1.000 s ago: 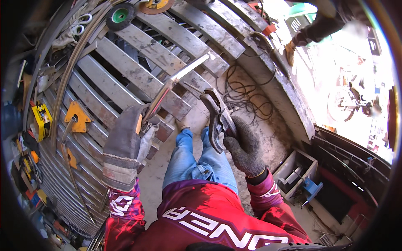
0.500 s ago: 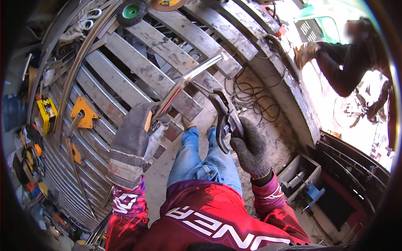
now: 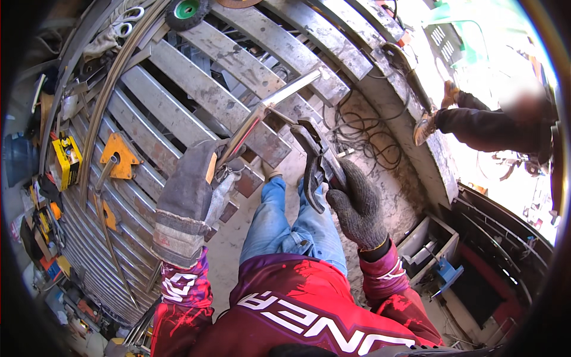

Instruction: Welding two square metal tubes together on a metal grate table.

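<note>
My left hand [image 3: 187,190], in a thick grey leather work glove, is closed around the near end of an angled metal tube [image 3: 291,87]. The tube's far arm lies over the slatted steel bench and points to the upper right. In a dark grey knit glove, my right hand [image 3: 360,205] grips a black welding electrode holder [image 3: 318,157]. A thin rod [image 3: 281,116] reaches from the holder's jaw to the bend of the tube; whether it touches cannot be made out. The fingertips of my left hand are mostly hidden.
Steel bars form the bench [image 3: 238,53]. Orange magnetic-looking squares [image 3: 119,156] and a yellow box [image 3: 66,159] sit on its left. Cables [image 3: 372,140] coil on the floor beside a raised ledge [image 3: 425,143]. Another person [image 3: 488,128] is at the far right; a blue-handled vise-like tool [image 3: 447,272] stands lower right.
The other person at the right has shifted, with body lower and a foot now nearer the ledge. My hands keep hold of the tube and the electrode holder, almost unmoved; the view shifts slightly.
</note>
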`<state>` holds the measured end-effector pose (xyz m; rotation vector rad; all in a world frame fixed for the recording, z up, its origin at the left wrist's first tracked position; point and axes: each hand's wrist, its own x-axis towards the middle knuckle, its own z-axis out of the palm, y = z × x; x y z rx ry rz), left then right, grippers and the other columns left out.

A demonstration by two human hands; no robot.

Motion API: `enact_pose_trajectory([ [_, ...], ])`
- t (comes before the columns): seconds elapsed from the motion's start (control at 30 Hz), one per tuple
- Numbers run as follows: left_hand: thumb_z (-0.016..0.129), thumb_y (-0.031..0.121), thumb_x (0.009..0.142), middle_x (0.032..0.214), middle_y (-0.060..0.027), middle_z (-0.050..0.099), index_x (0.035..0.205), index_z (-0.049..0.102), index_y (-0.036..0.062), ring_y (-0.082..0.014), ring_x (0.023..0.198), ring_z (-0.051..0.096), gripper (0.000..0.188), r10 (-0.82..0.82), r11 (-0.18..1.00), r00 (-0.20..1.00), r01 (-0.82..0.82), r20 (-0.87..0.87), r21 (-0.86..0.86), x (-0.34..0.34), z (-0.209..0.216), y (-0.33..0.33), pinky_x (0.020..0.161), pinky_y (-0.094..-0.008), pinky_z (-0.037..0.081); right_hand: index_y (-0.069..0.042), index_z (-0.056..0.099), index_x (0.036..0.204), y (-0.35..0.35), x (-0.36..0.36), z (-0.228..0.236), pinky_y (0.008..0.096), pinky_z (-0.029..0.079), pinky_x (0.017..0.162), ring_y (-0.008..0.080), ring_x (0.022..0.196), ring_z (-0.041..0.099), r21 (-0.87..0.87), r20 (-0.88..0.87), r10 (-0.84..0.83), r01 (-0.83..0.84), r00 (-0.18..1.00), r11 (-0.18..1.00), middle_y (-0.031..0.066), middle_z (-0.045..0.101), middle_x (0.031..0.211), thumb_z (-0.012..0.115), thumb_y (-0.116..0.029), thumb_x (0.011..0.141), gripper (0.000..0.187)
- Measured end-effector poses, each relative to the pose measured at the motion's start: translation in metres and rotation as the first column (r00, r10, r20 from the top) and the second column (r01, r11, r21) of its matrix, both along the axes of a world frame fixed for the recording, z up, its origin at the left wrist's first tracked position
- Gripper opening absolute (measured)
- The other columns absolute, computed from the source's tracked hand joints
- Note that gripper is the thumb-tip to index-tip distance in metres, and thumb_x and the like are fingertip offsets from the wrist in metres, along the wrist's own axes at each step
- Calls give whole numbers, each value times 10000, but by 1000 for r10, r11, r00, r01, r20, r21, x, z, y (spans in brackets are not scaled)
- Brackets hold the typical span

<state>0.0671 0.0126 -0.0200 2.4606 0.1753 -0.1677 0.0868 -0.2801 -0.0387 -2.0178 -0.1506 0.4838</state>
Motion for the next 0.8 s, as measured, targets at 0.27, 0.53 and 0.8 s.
enact_pose_trajectory([
  [0.27, 741, 155, 907, 1055, -134, 647, 1179, 640, 60, -305, 967, 653, 305, -37, 999, 999, 36, 29, 40, -2, 2, 0, 838, -382, 528, -21, 568, 1377, 0, -2, -1, 405, 536, 887, 349, 1014, 712, -16, -56, -4, 3, 998, 1000, 208, 704, 1083, 732, -147, 887, 532],
  [0.53, 714, 117, 909, 1071, -137, 645, 1204, 625, 55, -323, 985, 654, 315, -20, 965, 994, 47, -105, 258, -10, -9, 7, 851, -393, 534, -9, 562, 1375, 0, -1, 1, 438, 527, 927, 404, 1080, 679, -61, 35, 58, -56, 998, 997, 250, 676, 1172, 730, -147, 892, 530],
  [0.8, 742, 83, 872, 1112, -137, 653, 1231, 607, 45, -318, 1008, 662, 385, 9, 991, 999, -16, -53, -130, -3, -4, 5, 892, -382, 529, 5, 585, 1348, -4, -7, -4, 422, 531, 925, 375, 1066, 692, -50, 108, -8, 14, 994, 999, 231, 687, 1147, 766, -117, 855, 539],
])
